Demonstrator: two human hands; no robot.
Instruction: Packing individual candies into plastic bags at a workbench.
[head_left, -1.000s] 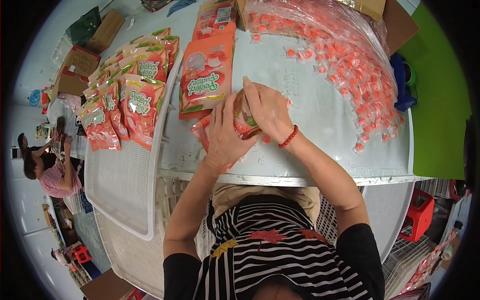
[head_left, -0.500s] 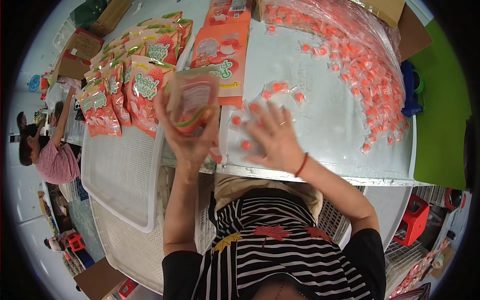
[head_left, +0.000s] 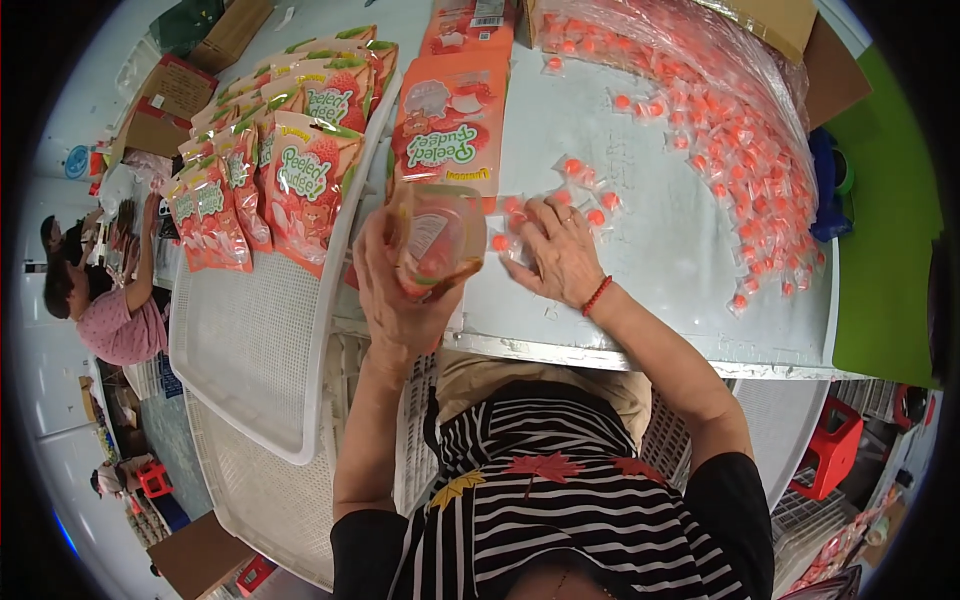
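My left hand is closed round an upright candy pouch, its mouth spread wide and a printed panel showing inside. Just right of it, my right hand lies palm down on the table, cupped, with thumb and fingers apart. Its fingertips touch a small group of clear-wrapped red candies; what lies under the palm is hidden. More wrapped candies sit just beyond the fingers. Behind the pouch, flat pink-red pouches lie stacked on the metal tabletop.
Filled pouches stand in rows in a white mesh tray on my left. A large candy heap spills from a plastic-lined carton at the far right. A person in a pink top works at the left.
My left hand has brought the pouch rightward and a little nearer, its mouth now wider. My right hand has settled onto the candies, its fingers curling from a spread pose.
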